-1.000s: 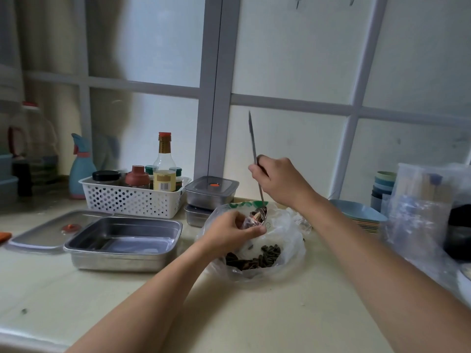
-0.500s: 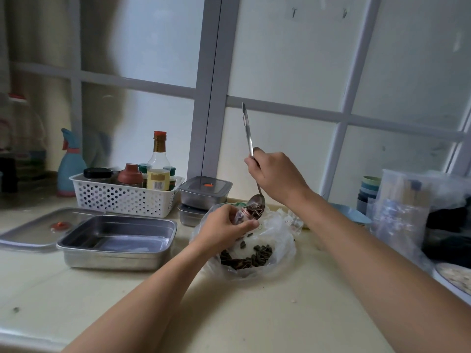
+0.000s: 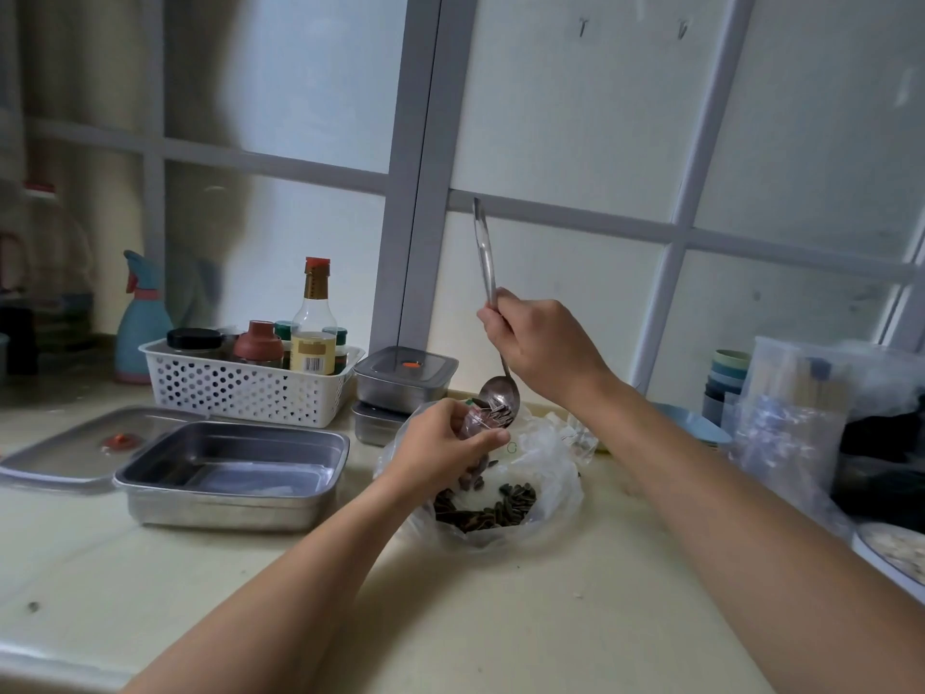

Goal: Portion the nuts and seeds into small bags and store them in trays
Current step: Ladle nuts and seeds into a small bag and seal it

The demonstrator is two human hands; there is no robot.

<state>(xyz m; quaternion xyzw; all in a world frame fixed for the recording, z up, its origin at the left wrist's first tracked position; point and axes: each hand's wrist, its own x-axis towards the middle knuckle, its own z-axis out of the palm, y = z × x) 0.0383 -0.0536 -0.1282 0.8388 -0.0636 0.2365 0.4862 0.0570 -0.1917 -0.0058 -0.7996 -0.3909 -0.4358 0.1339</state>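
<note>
My left hand (image 3: pixel 443 448) grips a small clear bag (image 3: pixel 473 427) by its mouth, just above a large open plastic bag (image 3: pixel 553 473) of dark striped seeds (image 3: pixel 493 508) on the counter. My right hand (image 3: pixel 543 345) holds a long metal spoon (image 3: pixel 488 313) by its handle. The spoon's bowl, tilted down with seeds in it, sits at the small bag's opening. An open steel tray (image 3: pixel 235 505) stands to the left of the seed bag.
The tray's lid (image 3: pixel 65 450) lies at the far left. Behind are a white basket (image 3: pixel 240 388) of bottles and jars, two stacked lidded steel boxes (image 3: pixel 405 375), a spray bottle (image 3: pixel 142 318). At right: stacked bowls (image 3: pixel 726 378), a blue plate (image 3: pixel 693 425), clear bags (image 3: pixel 796 418).
The spoon's bowl has risen out of the small bag's mouth and tipped, so seeds now show in it. My left hand keeps its hold on the small bag.
</note>
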